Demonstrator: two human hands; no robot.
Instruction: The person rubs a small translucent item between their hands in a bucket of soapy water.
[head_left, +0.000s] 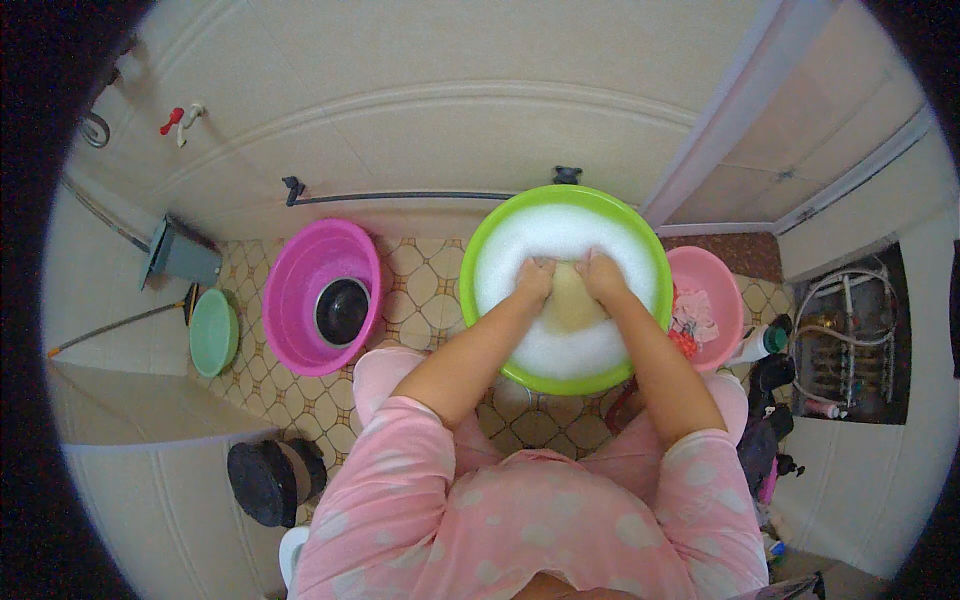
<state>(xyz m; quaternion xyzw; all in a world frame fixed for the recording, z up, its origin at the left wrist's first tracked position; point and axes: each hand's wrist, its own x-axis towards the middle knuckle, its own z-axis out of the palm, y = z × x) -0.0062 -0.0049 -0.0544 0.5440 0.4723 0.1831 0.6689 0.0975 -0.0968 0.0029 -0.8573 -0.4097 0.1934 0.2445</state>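
A lime-green plastic basin in front of me is filled with thick white suds. What looks like a wet beige cloth lies in the middle of the foam. My left hand is closed at its upper left corner, and my right hand at its upper right. Foam partly covers the fingers of both hands. The cloth's lower part rests in the suds, and how far it extends beneath them is hidden.
Left of the green basin stands a magenta tub holding a dark round bowl. A pink basin with clothes is at the right, beside a white bottle. Farther left are a mint basin and a grey bin.
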